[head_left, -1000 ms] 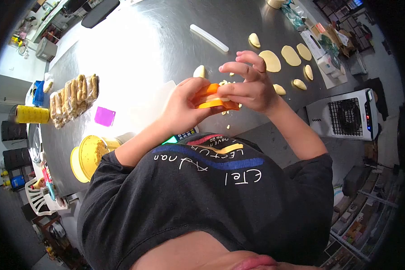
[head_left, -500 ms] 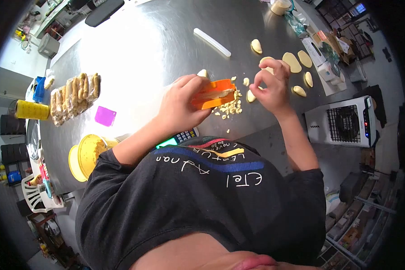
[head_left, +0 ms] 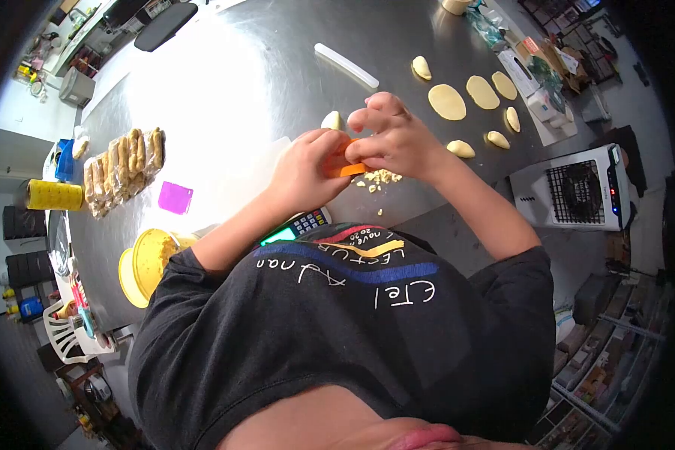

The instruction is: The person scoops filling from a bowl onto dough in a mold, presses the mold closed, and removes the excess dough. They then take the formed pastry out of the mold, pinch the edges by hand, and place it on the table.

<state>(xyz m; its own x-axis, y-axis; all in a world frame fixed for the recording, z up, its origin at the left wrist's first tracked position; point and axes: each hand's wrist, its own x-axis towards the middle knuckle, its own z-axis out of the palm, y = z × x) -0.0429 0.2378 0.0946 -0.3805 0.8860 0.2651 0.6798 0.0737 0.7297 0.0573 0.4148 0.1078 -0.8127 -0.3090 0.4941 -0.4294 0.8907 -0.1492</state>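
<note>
My left hand (head_left: pixel 307 166) is wrapped round an orange mold (head_left: pixel 345 169) above the metal table. My right hand (head_left: pixel 390 142) has its lower fingertips closed on the mold's right end, and its upper fingers are bent above. Both hands hide most of the mold's inside. Pale crumbs (head_left: pixel 382 177) lie on the table beneath. A folded dough piece (head_left: pixel 331 120) sits just behind my left hand. To the right lie flat dough rounds (head_left: pixel 447 102) and several folded dough pieces (head_left: pixel 461 148).
A white rod (head_left: pixel 346 65) lies toward the back. On the left are bagged brown sticks (head_left: pixel 124 169), a purple card (head_left: pixel 175 197), a yellow tub (head_left: pixel 154 259) and a yellow roll (head_left: pixel 55 195). A keypad device (head_left: pixel 305 225) is near my body.
My right hand has moved left from beside the dough rounds onto the mold, uncovering one flat round. My left hand still holds the mold, which shows less now.
</note>
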